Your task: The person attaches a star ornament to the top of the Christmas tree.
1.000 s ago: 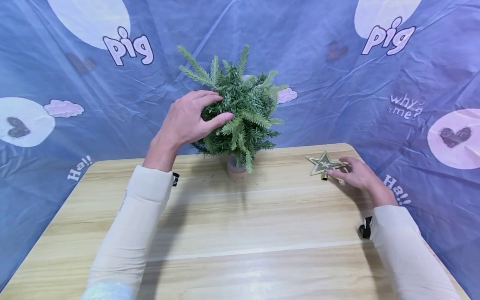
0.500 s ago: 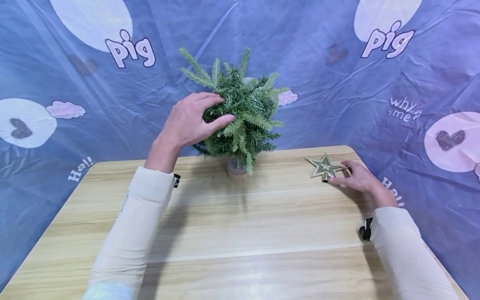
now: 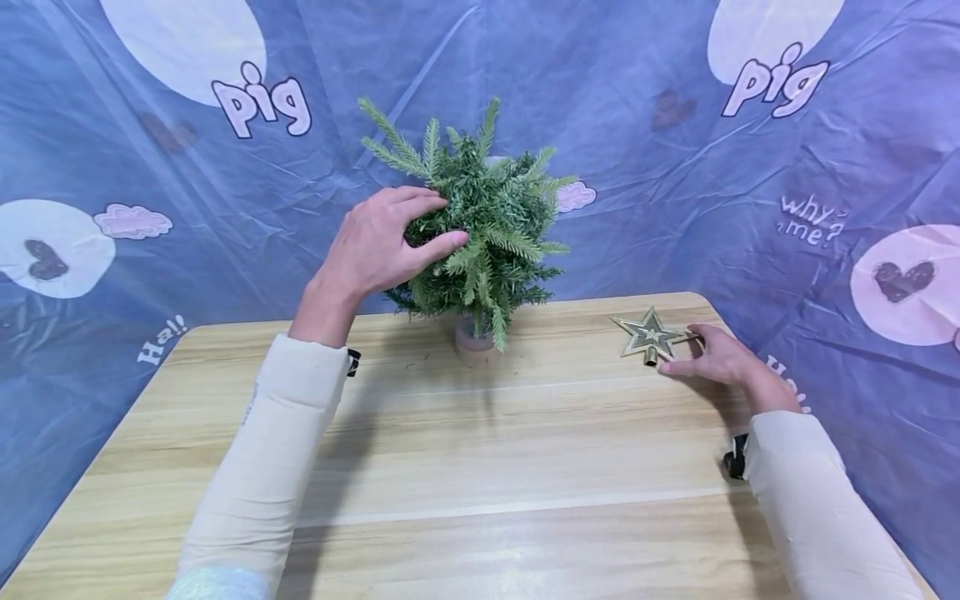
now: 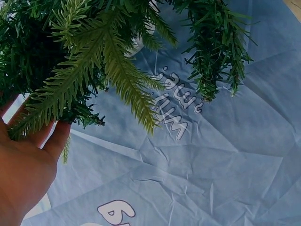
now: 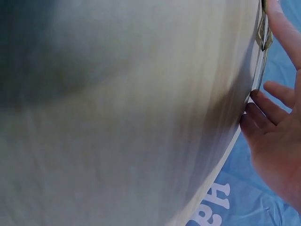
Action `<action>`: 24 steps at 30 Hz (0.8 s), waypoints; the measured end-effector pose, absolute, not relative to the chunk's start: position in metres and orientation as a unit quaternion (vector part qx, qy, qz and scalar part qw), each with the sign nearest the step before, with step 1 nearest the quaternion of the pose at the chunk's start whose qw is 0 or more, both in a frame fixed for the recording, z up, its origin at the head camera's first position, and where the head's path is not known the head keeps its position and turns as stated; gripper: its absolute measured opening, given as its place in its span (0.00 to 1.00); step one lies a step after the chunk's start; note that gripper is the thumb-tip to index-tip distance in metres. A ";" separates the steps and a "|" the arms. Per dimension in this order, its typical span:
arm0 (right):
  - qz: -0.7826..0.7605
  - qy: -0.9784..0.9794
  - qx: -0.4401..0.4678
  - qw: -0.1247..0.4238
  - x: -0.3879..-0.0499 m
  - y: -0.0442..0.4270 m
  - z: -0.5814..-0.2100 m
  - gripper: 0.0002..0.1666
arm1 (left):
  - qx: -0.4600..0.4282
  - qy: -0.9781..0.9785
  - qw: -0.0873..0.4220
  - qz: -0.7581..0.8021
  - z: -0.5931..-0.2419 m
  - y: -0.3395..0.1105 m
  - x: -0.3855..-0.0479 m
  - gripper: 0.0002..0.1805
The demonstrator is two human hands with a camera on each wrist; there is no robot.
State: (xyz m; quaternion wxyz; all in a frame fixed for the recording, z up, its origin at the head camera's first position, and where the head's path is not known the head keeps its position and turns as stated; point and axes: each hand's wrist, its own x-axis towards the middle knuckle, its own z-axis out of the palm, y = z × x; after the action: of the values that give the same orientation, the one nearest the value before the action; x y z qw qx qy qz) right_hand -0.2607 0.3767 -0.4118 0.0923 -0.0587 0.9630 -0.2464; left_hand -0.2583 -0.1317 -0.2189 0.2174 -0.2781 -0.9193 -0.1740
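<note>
A small green artificial tree (image 3: 487,225) with a round base (image 3: 476,346) stands upright near the table's back edge. My left hand (image 3: 375,242) grips its left side, fingers partly hidden in foliage; in the left wrist view, green branches (image 4: 89,70) lie between the thumb and fingers of that hand (image 4: 28,165). A gold star (image 3: 651,335) with a short socket lies flat at the back right. At its right point rests my right hand (image 3: 720,357), fingers relaxed and thumb just below the star. The right wrist view shows this hand (image 5: 277,127) beside the star's edge (image 5: 264,37).
The light wooden table (image 3: 450,450) ends close behind the tree and just right of the right hand. Behind and around it hangs a wrinkled blue cloth (image 3: 622,158) with printed words and hearts. Tiny dark bits lie left of the tree's base.
My right thumb has moved slightly down, away from the star's socket. The left hand and the tree keep their places; the head view has tilted slightly.
</note>
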 end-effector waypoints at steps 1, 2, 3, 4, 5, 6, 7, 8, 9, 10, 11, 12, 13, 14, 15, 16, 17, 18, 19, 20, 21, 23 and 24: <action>-0.243 0.964 -0.061 0.089 -0.261 0.377 -0.412 0.69 | -0.277 -0.920 0.217 -0.173 -0.219 -0.132 -0.258 0.37; -0.239 0.965 -0.064 0.084 -0.261 0.377 -0.413 0.67 | -0.277 -0.920 0.217 -0.173 -0.219 -0.132 -0.258 0.37; -0.235 0.967 -0.066 0.080 -0.262 0.378 -0.413 0.66 | -0.276 -0.920 0.217 -0.172 -0.219 -0.132 -0.258 0.37; -0.230 0.968 -0.070 0.073 -0.262 0.378 -0.414 0.64 | -0.276 -0.920 0.217 -0.172 -0.219 -0.132 -0.258 0.37; -0.228 0.969 -0.073 0.067 -0.263 0.379 -0.415 0.62 | -0.275 -0.921 0.217 -0.171 -0.219 -0.132 -0.258 0.37; -0.229 0.968 -0.075 0.063 -0.263 0.379 -0.415 0.61 | -0.275 -0.921 0.217 -0.170 -0.219 -0.132 -0.258 0.37; -0.231 0.968 -0.077 0.058 -0.263 0.380 -0.415 0.59 | -0.274 -0.922 0.216 -0.170 -0.219 -0.132 -0.258 0.37; -0.231 0.968 -0.079 0.054 -0.263 0.380 -0.416 0.58 | -0.274 -0.922 0.215 -0.169 -0.219 -0.132 -0.258 0.37; -0.234 0.968 -0.080 0.051 -0.262 0.380 -0.416 0.57 | -0.273 -0.923 0.214 -0.169 -0.219 -0.132 -0.258 0.37; -0.237 0.967 -0.082 0.047 -0.262 0.381 -0.416 0.55 | -0.273 -0.923 0.212 -0.169 -0.219 -0.132 -0.258 0.38; -0.240 0.966 -0.082 0.046 -0.262 0.381 -0.416 0.55 | -0.273 -0.923 0.211 -0.169 -0.220 -0.131 -0.259 0.38; -0.241 0.966 -0.082 0.045 -0.261 0.381 -0.416 0.55 | -0.273 -0.923 0.210 -0.170 -0.220 -0.131 -0.259 0.38; -0.241 0.966 -0.080 0.046 -0.261 0.381 -0.416 0.56 | -0.274 -0.923 0.211 -0.170 -0.220 -0.131 -0.259 0.38; -0.243 0.966 -0.077 0.049 -0.261 0.381 -0.416 0.57 | -0.274 -0.922 0.212 -0.171 -0.221 -0.131 -0.258 0.37; -0.245 0.965 -0.074 0.052 -0.261 0.381 -0.415 0.58 | -0.275 -0.921 0.215 -0.172 -0.221 -0.131 -0.258 0.37; -0.245 0.965 -0.070 0.053 -0.261 0.380 -0.414 0.59 | -0.276 -0.920 0.218 -0.174 -0.222 -0.131 -0.258 0.37; -0.247 0.965 -0.065 0.054 -0.261 0.380 -0.413 0.61 | -0.277 -0.918 0.221 -0.176 -0.222 -0.132 -0.258 0.37; -0.248 0.965 -0.062 0.055 -0.261 0.379 -0.412 0.61 | -0.278 -0.917 0.224 -0.177 -0.222 -0.132 -0.258 0.36; -0.250 0.965 -0.058 0.056 -0.261 0.379 -0.410 0.62 | -0.279 -0.916 0.228 -0.177 -0.222 -0.132 -0.258 0.36; -0.253 0.964 -0.056 0.054 -0.262 0.379 -0.409 0.62 | -0.280 -0.915 0.231 -0.177 -0.222 -0.132 -0.258 0.36; -0.254 0.964 -0.053 0.050 -0.262 0.378 -0.408 0.62 | -0.281 -0.914 0.234 -0.178 -0.222 -0.132 -0.258 0.36; -0.255 0.965 -0.048 0.043 -0.263 0.378 -0.406 0.62 | -0.283 -0.912 0.239 -0.177 -0.223 -0.132 -0.258 0.35; -0.255 0.965 -0.046 0.039 -0.263 0.378 -0.405 0.62 | -0.284 -0.911 0.241 -0.177 -0.223 -0.132 -0.258 0.35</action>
State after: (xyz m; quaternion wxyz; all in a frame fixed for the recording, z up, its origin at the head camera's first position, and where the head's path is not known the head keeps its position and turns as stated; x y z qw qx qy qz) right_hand -0.2628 0.3777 -0.4055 0.0393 -0.0461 0.9649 -0.2555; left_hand -0.2578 -0.1318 -0.2234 0.2408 -0.2840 -0.9111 -0.1766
